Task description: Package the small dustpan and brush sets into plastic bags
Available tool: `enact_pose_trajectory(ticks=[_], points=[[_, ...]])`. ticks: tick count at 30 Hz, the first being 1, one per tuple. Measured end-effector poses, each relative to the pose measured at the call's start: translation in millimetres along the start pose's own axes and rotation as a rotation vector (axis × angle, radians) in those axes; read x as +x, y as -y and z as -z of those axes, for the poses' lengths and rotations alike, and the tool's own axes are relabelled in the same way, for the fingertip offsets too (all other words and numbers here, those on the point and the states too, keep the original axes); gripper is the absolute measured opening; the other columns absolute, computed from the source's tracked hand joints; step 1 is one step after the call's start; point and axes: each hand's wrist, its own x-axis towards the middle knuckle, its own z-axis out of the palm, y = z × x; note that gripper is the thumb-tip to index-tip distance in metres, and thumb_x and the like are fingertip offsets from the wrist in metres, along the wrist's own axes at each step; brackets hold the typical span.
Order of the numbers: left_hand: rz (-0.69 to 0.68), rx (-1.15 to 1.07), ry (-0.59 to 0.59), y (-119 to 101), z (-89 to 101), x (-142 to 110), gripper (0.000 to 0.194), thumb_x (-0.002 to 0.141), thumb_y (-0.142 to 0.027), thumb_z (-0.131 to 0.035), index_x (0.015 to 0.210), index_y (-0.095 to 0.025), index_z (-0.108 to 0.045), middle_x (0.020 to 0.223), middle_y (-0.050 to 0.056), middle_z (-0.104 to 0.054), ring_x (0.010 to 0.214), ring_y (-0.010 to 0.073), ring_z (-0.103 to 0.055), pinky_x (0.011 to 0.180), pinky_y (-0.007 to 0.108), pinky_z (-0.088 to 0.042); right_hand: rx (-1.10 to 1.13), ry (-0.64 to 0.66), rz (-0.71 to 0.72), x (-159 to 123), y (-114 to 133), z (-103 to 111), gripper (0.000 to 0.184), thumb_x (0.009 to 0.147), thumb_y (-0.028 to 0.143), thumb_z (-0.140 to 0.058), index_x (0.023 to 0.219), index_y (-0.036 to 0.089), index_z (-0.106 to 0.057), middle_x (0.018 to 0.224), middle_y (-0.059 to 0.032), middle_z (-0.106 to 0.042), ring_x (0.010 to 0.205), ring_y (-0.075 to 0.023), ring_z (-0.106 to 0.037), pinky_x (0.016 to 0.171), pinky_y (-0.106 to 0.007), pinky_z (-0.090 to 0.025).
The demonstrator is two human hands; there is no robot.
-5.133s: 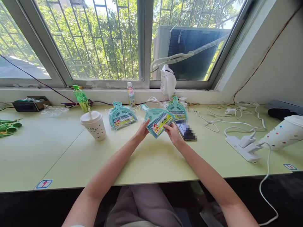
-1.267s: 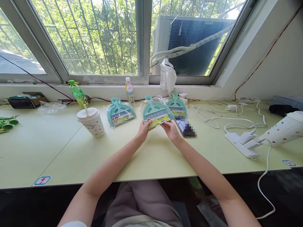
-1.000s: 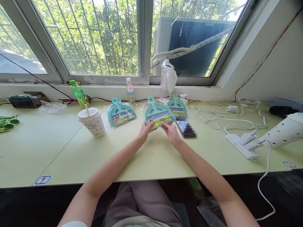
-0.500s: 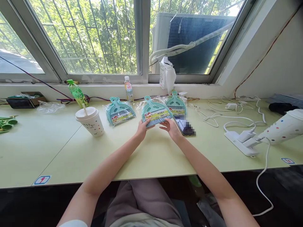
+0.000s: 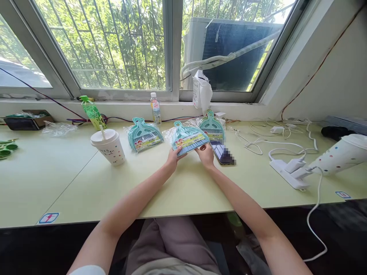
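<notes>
Your right forearm [image 5: 241,202] has eased left, away from the phone [image 5: 220,150], within half a second. Left of the phone you hold the dustpan set [image 5: 190,142], its handle end dipped lower. Your left hand [image 5: 172,158] clasps its near left corner; your right hand [image 5: 205,155], beside the phone, has gone from spread to curled, fingertips hidden, so you can't tell its grip.

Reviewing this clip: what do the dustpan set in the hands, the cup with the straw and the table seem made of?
Dustpan set: probably moulded plastic, smooth and evenly turquoise, with fine bristles that look synthetic.
Cup: paper or plastic, I can't tell which; white, with printed dots.
Table: perhaps laminated board, judging by its smooth, pale surface and straight seam.
</notes>
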Motion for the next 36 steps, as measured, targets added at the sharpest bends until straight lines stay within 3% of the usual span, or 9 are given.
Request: enact_pose_trajectory(ticks=[7, 11, 21, 28, 32, 36], points=[[-0.041, -0.034, -0.097, -6, 6.1, 10, 0.022, 0.079, -0.016, -0.063, 0.1, -0.017, -0.057, 0.113, 0.009, -0.066, 0.107, 0.0242, -0.063, 0.09, 0.043, -0.056, 0.076, -0.041, 0.02, 6, -5, 2, 0.015, 0.072, 0.034, -0.06, 0.077, 0.022, -0.053, 0.075, -0.0015, -0.062, 0.064, -0.017, -0.053, 0.061, -0.029, -0.037], [-0.028, -0.04, -0.088, -6, 6.7, 11, 0.021, 0.079, -0.016, -0.063, 0.099, -0.017, -0.057, 0.112, 0.009, -0.066, 0.107, 0.0242, -0.063, 0.09, 0.044, -0.056, 0.131, 0.051, 0.04, 10, -8, 4, 0.023, 0.072, 0.038, -0.061, 0.087, 0.022, -0.055, 0.078, -0.0006, -0.062, 0.061, -0.0153, -0.051, 0.061, -0.029, -0.039], [-0.059, -0.065, -0.052, -5, 3.2, 7, 0.024, 0.077, -0.017, -0.065, 0.101, -0.017, -0.058, 0.117, 0.01, -0.065, 0.112, 0.0257, -0.061, 0.093, 0.044, -0.055, 0.298, 0.081, 0.086, -4, 4, 1, 0.048, 0.065, 0.043, -0.071, 0.104, 0.024, -0.049, 0.099, -0.0007, -0.058, 0.067, -0.0129, -0.049, 0.064, -0.028, -0.041], [-0.037, -0.051, -0.014, 2, -3.7, -1, 0.026, 0.078, -0.017, -0.065, 0.102, -0.017, -0.056, 0.117, 0.009, -0.065, 0.112, 0.0249, -0.061, 0.093, 0.044, -0.055, 0.23, -0.055, -0.026, 6, -10, -6, 0.046, 0.075, 0.039, -0.062, 0.113, 0.023, -0.043, 0.108, -0.0049, -0.059, 0.065, -0.0136, -0.052, 0.062, -0.028, -0.039], [-0.045, -0.056, -0.022, 2, -4.7, -2, 0.028, 0.077, -0.018, -0.066, 0.103, -0.016, -0.056, 0.118, 0.01, -0.065, 0.11, 0.026, -0.063, 0.092, 0.046, -0.055, 0.121, -0.112, 0.057, 13, -17, -4, 0.048, 0.081, 0.039, -0.055, 0.123, 0.021, -0.04, 0.111, -0.0075, -0.06, 0.066, -0.015, -0.055, 0.063, -0.028, -0.04], [-0.045, -0.052, -0.029, 1, -3.3, -1, 0.029, 0.078, -0.017, -0.064, 0.105, -0.017, -0.055, 0.12, 0.01, -0.065, 0.11, 0.0259, -0.062, 0.09, 0.046, -0.056, 0.022, -0.066, 0.112, 16, -20, -2, 0.05, 0.083, 0.047, -0.053, 0.123, 0.02, -0.043, 0.101, -0.0072, -0.064, 0.067, -0.0189, -0.057, 0.065, -0.029, -0.04]])
